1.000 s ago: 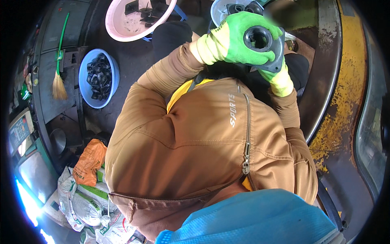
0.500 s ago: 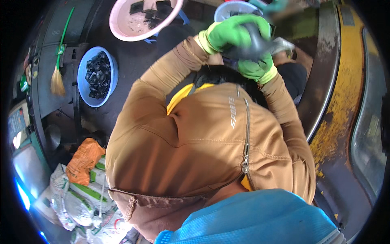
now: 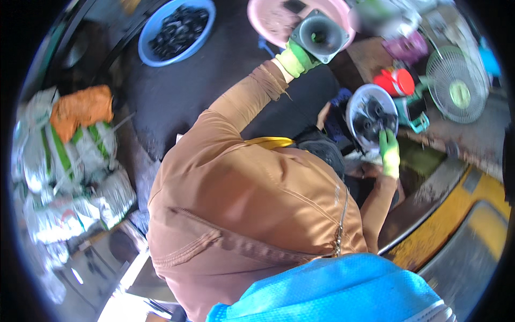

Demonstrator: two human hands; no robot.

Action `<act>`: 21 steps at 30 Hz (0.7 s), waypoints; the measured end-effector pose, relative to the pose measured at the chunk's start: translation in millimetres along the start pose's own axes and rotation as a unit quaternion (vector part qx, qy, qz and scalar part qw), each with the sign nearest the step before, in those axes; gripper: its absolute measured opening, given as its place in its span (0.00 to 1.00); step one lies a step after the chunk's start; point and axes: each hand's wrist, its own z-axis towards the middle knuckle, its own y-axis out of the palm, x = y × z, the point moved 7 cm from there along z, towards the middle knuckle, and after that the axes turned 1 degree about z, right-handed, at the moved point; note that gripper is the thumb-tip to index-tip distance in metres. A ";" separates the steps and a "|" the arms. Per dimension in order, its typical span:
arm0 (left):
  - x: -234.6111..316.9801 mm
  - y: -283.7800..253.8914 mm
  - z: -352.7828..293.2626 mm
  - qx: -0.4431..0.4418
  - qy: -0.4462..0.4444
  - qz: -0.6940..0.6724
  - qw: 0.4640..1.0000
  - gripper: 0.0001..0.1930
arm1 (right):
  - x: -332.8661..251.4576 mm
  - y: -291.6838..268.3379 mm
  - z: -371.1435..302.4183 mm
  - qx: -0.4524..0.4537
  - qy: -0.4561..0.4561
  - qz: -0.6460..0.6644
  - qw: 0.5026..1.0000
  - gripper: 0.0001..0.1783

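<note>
My left hand (image 3: 296,58), in a green glove, holds up a black horn-shaped part (image 3: 333,38) with a squarish flange and screw holes at its corners. Its wide mouth faces up, and a bit of green shows through the hole in the middle. My right hand (image 3: 390,152), also gloved in green, reaches to the near rim of a pale bowl (image 3: 351,110) with its fingers stretched out. The fingertips meet dark rounded parts (image 3: 370,127) lying inside; what exactly they touch is too small to tell.
Beyond the horn part stands a pink basin (image 3: 263,24) with dark pieces; a blue basin (image 3: 146,47) of black parts sits far left. A red jug (image 3: 394,82) and a fan (image 3: 458,94) are at right. Stuffed sacks (image 3: 80,172) pile at left; a yellow machine edge (image 3: 429,228) runs at lower right.
Both hands were together at the dark part. My right hand has let go and moved down to the bowl, while my left holds the horn part alone. The view has swung to the right.
</note>
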 end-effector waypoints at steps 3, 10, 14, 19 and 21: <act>-78.6 -72.2 -68.5 -0.005 -0.167 0.000 0.986 0.19 | 34.2 27.1 -2.8 -0.061 0.028 -0.012 0.998 0.27; -189.5 -243.0 -241.1 -0.162 -0.564 0.518 0.622 0.28 | 103.9 58.2 1.1 -0.044 0.109 0.138 0.983 0.23; -189.3 -330.2 -164.8 0.261 -0.434 0.388 0.770 0.25 | 94.8 47.6 -10.5 -0.048 0.174 0.220 0.959 0.17; -177.8 -309.5 -18.1 -0.105 -0.029 0.804 0.584 0.11 | 37.3 22.8 -25.6 -0.042 0.204 0.345 0.915 0.12; -186.2 -263.7 16.7 -0.184 0.009 0.853 0.489 0.15 | 14.9 11.7 -27.5 0.007 0.186 0.369 0.910 0.10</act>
